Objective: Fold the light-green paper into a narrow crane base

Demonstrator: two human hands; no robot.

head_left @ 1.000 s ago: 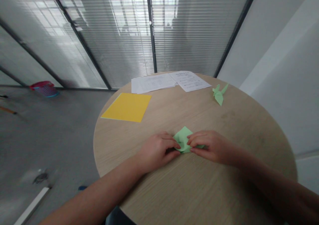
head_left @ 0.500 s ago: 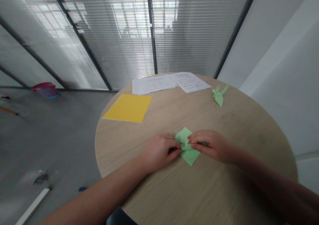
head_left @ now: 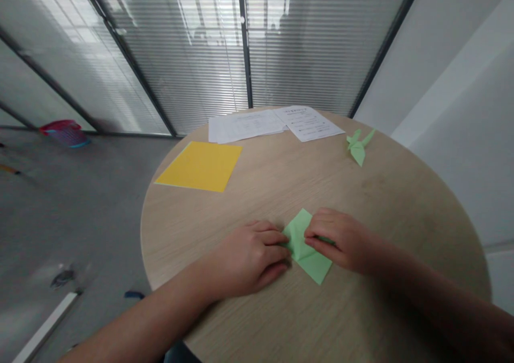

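A folded square of light green origami paper [head_left: 317, 266] lies turned like a diamond on the round wooden table, with a crease across its middle. My left hand [head_left: 252, 256] rests at the paper's left corner, its fingers laid out flat and their tips on the edge, thumb a little apart. On the other side, my right hand [head_left: 339, 240] is closed, thumb against the index finger, pinching a flap of the paper. That hand covers the paper's right corner. Farther back on the right stands a finished green paper crane [head_left: 357, 148], touched by neither hand.
Yellow paper sheets [head_left: 201, 166] lie at the table's left. White printed pages [head_left: 249, 126] sit along the far edge before the glass partition with blinds [head_left: 305, 52]. On the floor are a red and blue basket [head_left: 66, 134] and a white bar [head_left: 46, 328].
My left fingers have gone from a pinch to lying flatter at the paper's edge. The green paper has shifted slightly down and right in view. My right hand keeps its pinch.
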